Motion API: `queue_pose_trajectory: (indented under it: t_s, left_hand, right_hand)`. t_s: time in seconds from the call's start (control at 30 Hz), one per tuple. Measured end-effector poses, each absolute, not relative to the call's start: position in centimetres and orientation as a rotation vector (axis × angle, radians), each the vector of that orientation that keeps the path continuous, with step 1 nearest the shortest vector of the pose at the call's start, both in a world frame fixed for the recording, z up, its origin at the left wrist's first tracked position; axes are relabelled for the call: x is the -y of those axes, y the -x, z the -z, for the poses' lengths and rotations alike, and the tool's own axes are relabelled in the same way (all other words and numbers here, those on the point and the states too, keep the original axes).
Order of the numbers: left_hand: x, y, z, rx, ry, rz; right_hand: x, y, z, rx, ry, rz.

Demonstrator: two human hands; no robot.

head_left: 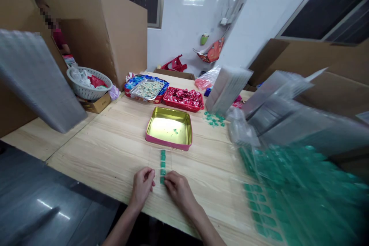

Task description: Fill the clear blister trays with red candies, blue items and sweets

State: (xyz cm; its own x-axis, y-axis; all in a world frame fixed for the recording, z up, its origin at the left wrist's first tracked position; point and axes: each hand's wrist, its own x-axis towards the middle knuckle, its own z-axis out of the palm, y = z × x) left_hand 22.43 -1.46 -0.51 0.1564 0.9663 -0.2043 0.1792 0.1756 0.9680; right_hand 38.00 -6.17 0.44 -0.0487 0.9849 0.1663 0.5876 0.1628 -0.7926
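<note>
A clear plastic tray (169,157) lies on the wooden table, with a column of green pieces (163,164) down its middle. My left hand (143,182) is at the tray's lower left, its fingers curled together; whatever they hold, if anything, is hidden. At the lower right end of the green column, my right hand (176,184) has thumb and fingertips pinched close against the lowest green piece; what lies between them cannot be made out. Just beyond the tray stands a gold-lined tin (168,125) with a few small green bits inside.
Filled green trays (302,188) and stacked clear trays (227,90) stand at the right. Loose green pieces (214,119) lie beside them. Behind the tin are a red basket of red packets (184,99) and a silver tray (147,89). A tall tray stack (37,80) stands left.
</note>
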Motion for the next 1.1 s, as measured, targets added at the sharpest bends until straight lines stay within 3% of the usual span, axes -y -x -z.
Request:
queue_pose_trajectory:
  t_s: [0.3,0.6,0.87,1.1]
  left_hand:
    - [1.6,-22.1,0.3,-1.203,-1.065,-0.931]
    - [1.5,-21.3,-1.1,-1.192,-0.917,-1.005]
    - [0.7,-22.0,-1.7,-1.162,-0.780,-0.987]
    - [0.1,-22.0,-0.5,-1.172,-0.763,-0.956]
  right_hand:
    - [6.7,-40.1,0.1,0.842,1.404,-1.302]
    - [5.3,-40.4,-0.8,1.137,1.626,-0.875]
    - [4.1,-42.3,-1.5,0.609,1.301,-1.182]
    - [2.0,-44.3,-3.6,0.905,1.399,-0.860]
